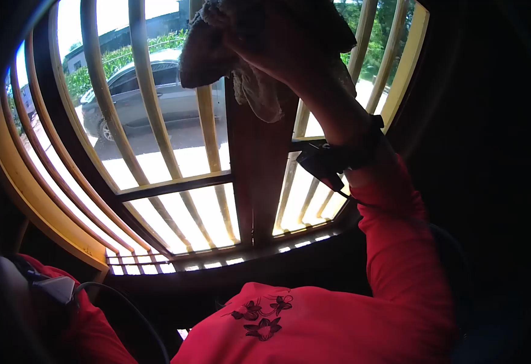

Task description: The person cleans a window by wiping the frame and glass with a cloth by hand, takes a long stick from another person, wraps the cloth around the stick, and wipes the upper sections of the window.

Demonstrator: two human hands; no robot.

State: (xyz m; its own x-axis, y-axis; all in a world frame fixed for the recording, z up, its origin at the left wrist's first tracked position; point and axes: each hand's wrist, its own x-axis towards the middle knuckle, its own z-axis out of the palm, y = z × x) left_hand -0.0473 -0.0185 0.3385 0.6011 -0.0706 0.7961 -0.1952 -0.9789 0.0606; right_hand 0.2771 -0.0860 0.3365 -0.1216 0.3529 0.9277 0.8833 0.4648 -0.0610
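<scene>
My right hand (262, 42) is raised at the top of the view, its fingers pressed round a bunched, dark greyish cloth (208, 57). The cloth lies in front of the upper part of the window, over the dark middle frame post (259, 158), and a loose fold hangs below the hand. Whether it touches the glass is hard to tell. A black device is strapped to my right wrist. My left hand does not show; only the left forearm, with a strapped device and a cable, is at the lower left.
Light wooden bars (153, 109) run across the window panes. A pale curved wooden ledge (41, 206) edges the left side, and a dark sill (259, 252) runs beneath. Outside the window stand a grey car (156, 97) and green plants.
</scene>
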